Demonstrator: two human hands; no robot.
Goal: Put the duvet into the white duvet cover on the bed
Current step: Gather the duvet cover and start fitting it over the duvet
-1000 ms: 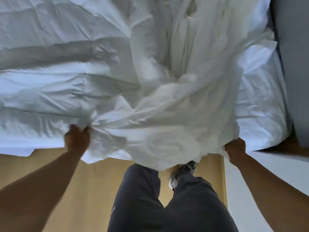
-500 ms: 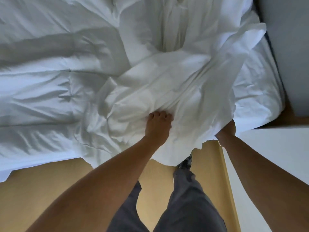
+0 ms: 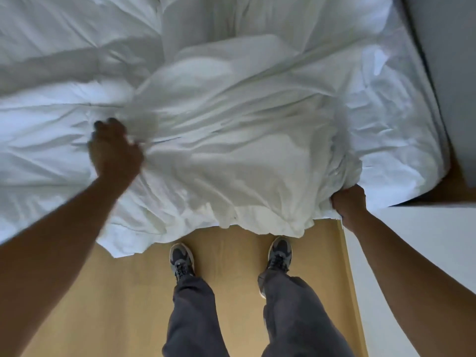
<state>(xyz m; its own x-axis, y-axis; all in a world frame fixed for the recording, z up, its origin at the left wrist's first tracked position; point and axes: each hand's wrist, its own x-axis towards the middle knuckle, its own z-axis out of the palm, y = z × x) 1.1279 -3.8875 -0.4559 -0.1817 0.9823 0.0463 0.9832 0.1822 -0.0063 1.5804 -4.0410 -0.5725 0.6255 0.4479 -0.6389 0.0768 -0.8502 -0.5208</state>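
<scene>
Across the left of the bed [image 3: 401,104], the duvet [image 3: 46,119] is spread flat, its long axis running left to right. Soft puffed panels and faint stitched lines can be made out on it, and it is cut off by the left and top edges of the view. The left hand [image 3: 113,150] is seen at the seam where duvet meets cover. It is smeared by motion, yet its fingers are curled and a fold of the white duvet cover [image 3: 231,150] is pinched against the thumb. The cover is heaped in the middle of the bed as a smooth, thin, heavily creased mound. Its long axis is pointed away from the person towards the far side, and its near hem is draped over the bed's edge above the wooden floor [image 3: 123,300]. What lies inside the mound is hidden. Two dark laced shoes [image 3: 181,258] and grey trousers [image 3: 296,318] are planted below it. The right hand [image 3: 349,202] is closed in a fist on the gathered right corner of the cover at the bed's near edge; its fingertips are buried in cloth. A wrinkled sheet is exposed on the bed farther right, bordered by a white surface [image 3: 417,253] and a grey panel [image 3: 450,73].
</scene>
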